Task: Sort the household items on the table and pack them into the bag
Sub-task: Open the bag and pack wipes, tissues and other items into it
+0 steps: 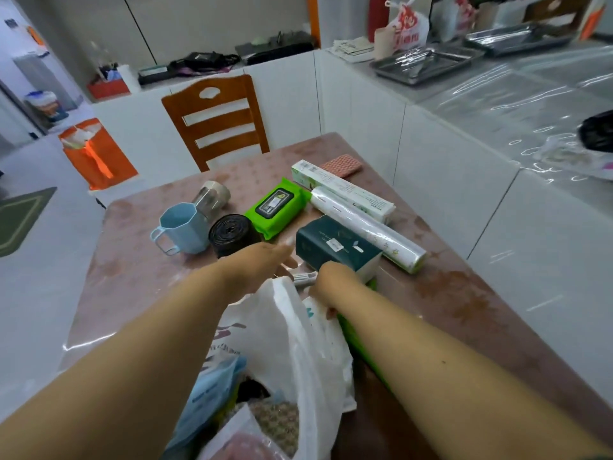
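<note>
Reaching over the white bag point(298, 333), the flat, open left hand point(262, 260) nears the tissue pack point(335, 247); right hand point(331, 277) unclear.

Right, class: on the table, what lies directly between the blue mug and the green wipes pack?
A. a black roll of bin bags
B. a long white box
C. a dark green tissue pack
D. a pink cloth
A: the black roll of bin bags sits between the blue mug and the green wipes pack.
</note>
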